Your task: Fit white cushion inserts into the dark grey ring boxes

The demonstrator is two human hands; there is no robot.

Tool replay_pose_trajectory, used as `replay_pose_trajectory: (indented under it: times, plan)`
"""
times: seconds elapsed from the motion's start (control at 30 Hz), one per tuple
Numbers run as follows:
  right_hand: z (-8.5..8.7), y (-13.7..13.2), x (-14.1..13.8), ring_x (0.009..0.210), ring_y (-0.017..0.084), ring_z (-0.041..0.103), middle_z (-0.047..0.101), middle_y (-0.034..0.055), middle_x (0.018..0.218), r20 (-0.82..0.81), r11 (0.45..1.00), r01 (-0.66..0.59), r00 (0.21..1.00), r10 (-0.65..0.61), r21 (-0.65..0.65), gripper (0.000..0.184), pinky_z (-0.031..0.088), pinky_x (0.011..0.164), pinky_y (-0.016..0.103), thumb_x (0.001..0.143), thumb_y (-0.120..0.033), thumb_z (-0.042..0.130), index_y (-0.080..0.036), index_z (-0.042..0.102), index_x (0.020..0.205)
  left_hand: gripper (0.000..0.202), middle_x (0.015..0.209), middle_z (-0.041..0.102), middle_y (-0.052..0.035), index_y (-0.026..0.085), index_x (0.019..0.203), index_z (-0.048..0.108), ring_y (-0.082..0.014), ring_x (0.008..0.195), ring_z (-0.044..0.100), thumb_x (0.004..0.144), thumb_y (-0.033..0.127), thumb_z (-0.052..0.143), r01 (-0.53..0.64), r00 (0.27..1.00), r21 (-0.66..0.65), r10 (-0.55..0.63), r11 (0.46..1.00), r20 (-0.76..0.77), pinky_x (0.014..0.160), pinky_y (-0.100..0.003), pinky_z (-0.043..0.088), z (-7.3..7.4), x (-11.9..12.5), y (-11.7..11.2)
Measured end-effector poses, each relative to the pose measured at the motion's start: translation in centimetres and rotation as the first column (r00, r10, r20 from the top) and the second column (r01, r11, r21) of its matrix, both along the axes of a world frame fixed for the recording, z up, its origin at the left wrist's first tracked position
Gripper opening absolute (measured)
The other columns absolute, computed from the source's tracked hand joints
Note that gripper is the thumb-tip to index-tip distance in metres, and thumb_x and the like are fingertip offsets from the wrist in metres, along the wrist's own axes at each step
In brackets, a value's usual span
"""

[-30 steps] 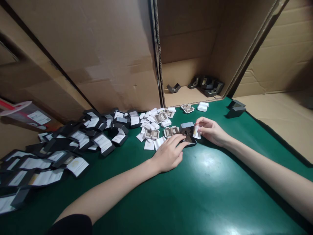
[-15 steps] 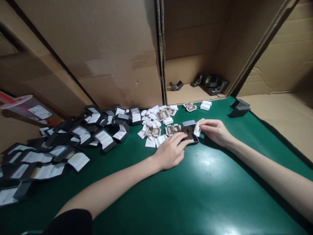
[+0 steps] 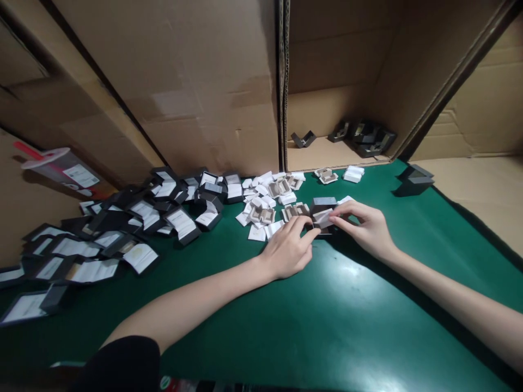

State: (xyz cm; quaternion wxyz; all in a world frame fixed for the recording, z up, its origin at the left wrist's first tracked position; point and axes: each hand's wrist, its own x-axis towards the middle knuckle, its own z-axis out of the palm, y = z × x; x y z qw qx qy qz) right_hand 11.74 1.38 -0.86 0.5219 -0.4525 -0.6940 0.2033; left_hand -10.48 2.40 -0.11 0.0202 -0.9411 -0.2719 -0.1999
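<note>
A small black box (image 3: 324,202) stands with its lid up on the green table. The fingers of my left hand (image 3: 289,246) are curled at its front left edge, gripping it. Between the thumb and forefinger of my right hand (image 3: 365,226) is a folded white paper insert (image 3: 322,218), tilted over the box's open base and hiding most of its inside. White and brown card inserts (image 3: 295,210) lie just left of the box. Behind the right fingers, another white piece (image 3: 344,200) partly shows.
On the left spreads a pile of open black boxes (image 3: 180,224) with white papers. Several white inserts (image 3: 261,191) are heaped in the middle. At the back stands a large cardboard box (image 3: 339,98) containing black boxes (image 3: 370,139). One black box (image 3: 414,181) sits at right; a plastic tub (image 3: 67,169) at left.
My right hand has brought the white paper insert leftward over the black box. My left hand stays at the box's edge. The whole view has shifted slightly.
</note>
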Motion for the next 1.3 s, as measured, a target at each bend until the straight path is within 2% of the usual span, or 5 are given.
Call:
replay_pose_trajectory:
  times: [0.27,0.43,0.67,0.97,1.3]
  plan:
    - [0.01,-0.14,0.02,0.086,0.02,0.063,0.068,0.0067,0.096,0.134,1.0,-0.008,0.991,0.005,0.027,0.015,0.05,0.075,0.036,0.089,-0.028,0.059,-0.024,0.071,0.097,0.039,0.114,0.047,-0.0106,0.018,0.123,0.052,-0.0151,0.104,0.049,0.088,0.024,0.036,-0.007,0.999,-0.067,0.004,0.998,-0.05,0.092,-0.032,0.051,0.19,0.08,-0.13]
    - [-0.05,0.01,0.03,0.083,0.019,0.063,0.067,0.006,0.092,0.148,0.998,-0.043,0.988,0.037,0.039,0.01,0.05,0.073,0.033,0.088,-0.027,0.059,-0.024,0.069,0.092,0.039,0.119,0.046,-0.0094,0.019,0.125,0.049,-0.0153,0.109,0.049,0.089,0.025,0.035,-0.004,0.999,-0.066,0.0,0.998,-0.05,0.097,-0.033,0.049,0.01,0.03,-0.06]
    - [0.36,0.16,-0.38,0.071,0.017,0.055,0.062,0.0056,0.076,0.267,0.991,0.024,0.962,-0.058,0.129,0.011,0.043,0.062,0.031,0.088,-0.027,0.059,-0.021,0.062,0.081,0.04,0.12,0.046,-0.0095,0.018,0.125,0.05,-0.0152,0.108,0.05,0.088,0.025,0.036,0.014,0.999,-0.045,-0.015,0.999,-0.035,0.098,-0.032,0.05,-0.2,0.03,0.08]
    - [-0.23,0.53,-0.34,0.078,0.019,0.052,0.061,0.0088,0.089,0.37,0.972,-0.043,0.928,-0.047,0.233,0.007,0.044,0.068,0.035,0.088,-0.02,0.057,-0.021,0.063,0.084,0.041,0.122,0.047,-0.0093,0.019,0.126,0.049,-0.0162,0.11,0.051,0.088,0.026,0.036,0.011,0.998,-0.089,-0.016,0.996,-0.063,0.098,-0.034,0.05,0.03,0.07,0.13]
    - [-0.19,0.39,-0.32,0.062,0.013,0.044,0.045,0.0037,0.069,0.38,0.996,-0.046,0.925,0.015,0.075,0.028,0.035,0.057,0.028,0.094,-0.029,0.049,-0.017,0.061,0.073,0.042,0.122,0.047,-0.0102,0.019,0.128,0.048,-0.0169,0.111,0.051,0.089,0.026,0.036,0.009,0.997,-0.084,-0.015,0.996,-0.072,0.097,-0.034,0.051,0.25,0.1,0.06]
